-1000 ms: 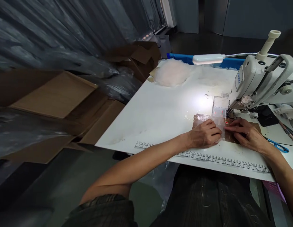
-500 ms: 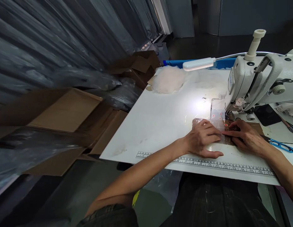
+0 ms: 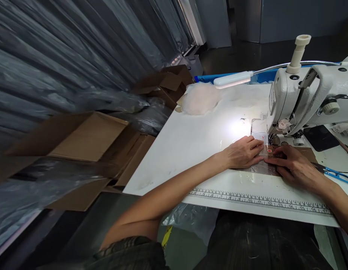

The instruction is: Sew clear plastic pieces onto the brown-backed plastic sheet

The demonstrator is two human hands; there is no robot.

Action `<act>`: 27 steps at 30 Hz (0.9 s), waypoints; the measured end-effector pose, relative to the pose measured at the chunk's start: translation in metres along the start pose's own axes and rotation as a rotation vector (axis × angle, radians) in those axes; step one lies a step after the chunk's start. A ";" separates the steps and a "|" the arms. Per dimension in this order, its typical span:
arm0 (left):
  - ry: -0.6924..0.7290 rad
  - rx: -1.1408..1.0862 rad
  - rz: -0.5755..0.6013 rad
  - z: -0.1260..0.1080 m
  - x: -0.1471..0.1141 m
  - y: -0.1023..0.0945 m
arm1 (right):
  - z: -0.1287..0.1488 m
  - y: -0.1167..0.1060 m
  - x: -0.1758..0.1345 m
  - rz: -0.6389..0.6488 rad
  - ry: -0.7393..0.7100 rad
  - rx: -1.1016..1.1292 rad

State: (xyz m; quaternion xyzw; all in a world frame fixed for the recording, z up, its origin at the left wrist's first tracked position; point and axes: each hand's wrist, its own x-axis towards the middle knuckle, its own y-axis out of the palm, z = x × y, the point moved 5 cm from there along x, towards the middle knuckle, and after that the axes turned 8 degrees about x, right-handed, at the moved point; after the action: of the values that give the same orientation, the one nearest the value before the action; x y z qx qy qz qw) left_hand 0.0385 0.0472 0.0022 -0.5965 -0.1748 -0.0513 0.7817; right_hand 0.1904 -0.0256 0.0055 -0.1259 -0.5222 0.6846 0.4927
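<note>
My left hand [image 3: 245, 152] lies with its fingers stretched out over a thin see-through sheet [image 3: 257, 168] on the sewing table; its thumb is hidden. My right hand [image 3: 296, 167] rests at the sheet's right part, index finger stretched left and the other fingers partly bent. Between the hands a small red-and-white mark [image 3: 269, 150] shows near a brown strip [image 3: 307, 153], which runs under my right hand. Both hands are just in front of the needle area [image 3: 271, 139] of a white sewing machine [image 3: 286, 93].
Blue-handled thread snips [image 3: 338, 175] and a dark phone-like slab [image 3: 321, 137] lie at the right. A lamp [image 3: 233, 79] lights the white tabletop [image 3: 185, 150]. Pale fluffy material [image 3: 202, 98] sits at the back. A printed ruler [image 3: 247, 198] lines the front edge; open cardboard boxes [image 3: 89, 137] stand left.
My left hand has flattened, its spread thumb drawn in from view, and its fingertips lie over the sheet near the mark. My right hand has hardly moved. The view has shifted slightly.
</note>
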 end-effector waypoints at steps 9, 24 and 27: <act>-0.053 0.085 0.087 0.004 0.013 0.000 | -0.002 -0.001 0.001 -0.008 0.034 0.000; -0.140 -0.040 0.168 0.009 0.010 0.005 | -0.006 0.000 0.000 -0.046 0.059 0.008; -0.139 -0.036 0.172 0.009 0.012 0.004 | -0.006 0.001 0.000 -0.049 0.048 0.010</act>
State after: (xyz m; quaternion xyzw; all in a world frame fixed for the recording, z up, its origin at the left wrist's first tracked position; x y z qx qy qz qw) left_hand 0.0484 0.0587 0.0048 -0.6254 -0.1760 0.0543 0.7582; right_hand 0.1943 -0.0216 0.0026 -0.1269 -0.5098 0.6718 0.5222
